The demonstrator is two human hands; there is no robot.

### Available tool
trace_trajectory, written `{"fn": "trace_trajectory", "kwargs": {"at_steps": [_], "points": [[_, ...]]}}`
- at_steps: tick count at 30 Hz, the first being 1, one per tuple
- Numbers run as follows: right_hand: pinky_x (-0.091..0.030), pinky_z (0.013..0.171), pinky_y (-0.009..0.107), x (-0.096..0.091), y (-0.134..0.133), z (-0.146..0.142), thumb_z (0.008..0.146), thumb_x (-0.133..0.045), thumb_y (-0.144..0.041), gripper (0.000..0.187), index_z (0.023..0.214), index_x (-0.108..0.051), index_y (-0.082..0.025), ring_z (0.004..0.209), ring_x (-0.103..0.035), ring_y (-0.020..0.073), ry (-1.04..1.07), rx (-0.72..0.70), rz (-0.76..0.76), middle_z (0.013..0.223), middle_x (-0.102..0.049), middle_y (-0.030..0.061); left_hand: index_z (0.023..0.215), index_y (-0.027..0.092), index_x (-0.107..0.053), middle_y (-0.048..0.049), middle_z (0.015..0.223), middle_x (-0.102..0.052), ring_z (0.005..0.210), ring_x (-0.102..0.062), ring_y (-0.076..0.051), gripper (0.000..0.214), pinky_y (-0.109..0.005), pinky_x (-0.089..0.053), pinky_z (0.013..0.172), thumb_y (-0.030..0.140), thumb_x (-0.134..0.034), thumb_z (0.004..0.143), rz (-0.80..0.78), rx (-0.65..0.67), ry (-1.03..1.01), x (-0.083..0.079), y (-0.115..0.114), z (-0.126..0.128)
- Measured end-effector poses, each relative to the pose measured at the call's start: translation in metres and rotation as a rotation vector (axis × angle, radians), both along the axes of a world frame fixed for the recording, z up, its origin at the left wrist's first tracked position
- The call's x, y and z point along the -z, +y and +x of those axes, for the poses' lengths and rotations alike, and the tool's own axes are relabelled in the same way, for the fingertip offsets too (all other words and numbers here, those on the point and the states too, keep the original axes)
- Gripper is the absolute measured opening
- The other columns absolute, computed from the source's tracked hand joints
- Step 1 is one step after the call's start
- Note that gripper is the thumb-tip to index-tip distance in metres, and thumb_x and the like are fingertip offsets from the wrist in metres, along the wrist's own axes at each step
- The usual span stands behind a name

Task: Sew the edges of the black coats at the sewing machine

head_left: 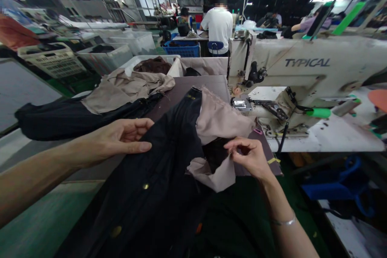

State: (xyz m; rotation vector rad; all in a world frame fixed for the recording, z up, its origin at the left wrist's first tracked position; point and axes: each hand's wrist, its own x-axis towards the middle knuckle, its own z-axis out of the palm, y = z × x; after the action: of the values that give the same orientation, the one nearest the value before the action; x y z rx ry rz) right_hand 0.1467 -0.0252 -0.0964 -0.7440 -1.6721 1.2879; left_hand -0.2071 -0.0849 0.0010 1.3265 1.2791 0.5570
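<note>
A black garment with brass snap buttons lies in front of me, with a beige lining folded out at its right side. My left hand grips the garment's left edge, thumb on top and fingers curled round the black cloth. My right hand pinches the beige lining near its lower flap, fingers pressed together on the fabric. A silver bangle sits on my right wrist.
A cream TYPICAL sewing machine stands at the right on a white table. More black and beige garments are piled at the left. Plastic bins and a blue crate stand behind. A person in a white shirt sits further back.
</note>
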Motion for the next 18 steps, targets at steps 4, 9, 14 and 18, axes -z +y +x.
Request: {"fn": "trace_trajectory", "kwargs": {"at_steps": [4, 9, 14, 18], "points": [[-0.052, 0.096, 0.029, -0.011, -0.018, -0.012, 0.077, -0.076, -0.026, 0.051, 0.126, -0.064, -0.020, 0.103, -0.065, 0.0150, -0.008, -0.213, -0.103, 0.117, -0.068, 0.0051, 0.106, 0.018, -0.062, -0.0047, 0.105, -0.070, 0.096, -0.067, -0.019, 0.026, -0.025, -0.054, 0.082, 0.034, -0.070, 0.087, 0.030, 0.013, -0.041, 0.013, -0.004, 0.043], [-0.049, 0.104, 0.031, -0.003, -0.038, -0.064, 0.072, -0.081, -0.031, 0.064, 0.130, -0.053, -0.022, 0.112, -0.062, 0.0162, 0.187, -0.187, -0.149, 0.121, -0.065, 0.0028, 0.102, 0.018, -0.058, -0.0034, 0.096, -0.067, 0.082, -0.065, -0.015, 0.029, -0.023, -0.055, 0.071, 0.039, -0.071, 0.086, 0.022, -0.140, -0.215, 0.025, -0.006, 0.079], [-0.050, 0.071, 0.019, 0.003, -0.020, -0.056, 0.065, -0.087, -0.026, 0.050, 0.105, -0.058, -0.017, 0.074, -0.058, 0.0086, 0.248, -0.298, -0.300, 0.085, -0.062, -0.0020, 0.102, 0.017, -0.055, -0.0029, 0.094, -0.067, 0.078, -0.066, -0.014, 0.031, -0.023, -0.056, 0.069, 0.036, -0.072, 0.085, -0.014, -0.184, -0.254, 0.013, -0.007, 0.065], [-0.046, 0.069, 0.018, 0.002, 0.011, -0.003, 0.070, -0.084, -0.022, 0.053, 0.115, -0.056, -0.017, 0.073, -0.056, 0.0069, 0.149, -0.538, -0.425, 0.084, -0.059, -0.0012, 0.099, 0.016, -0.054, -0.0013, 0.091, -0.067, 0.076, -0.065, -0.014, 0.027, -0.022, -0.055, 0.065, 0.033, -0.070, 0.087, 0.059, -0.159, -0.072, 0.012, -0.009, 0.044]]}}
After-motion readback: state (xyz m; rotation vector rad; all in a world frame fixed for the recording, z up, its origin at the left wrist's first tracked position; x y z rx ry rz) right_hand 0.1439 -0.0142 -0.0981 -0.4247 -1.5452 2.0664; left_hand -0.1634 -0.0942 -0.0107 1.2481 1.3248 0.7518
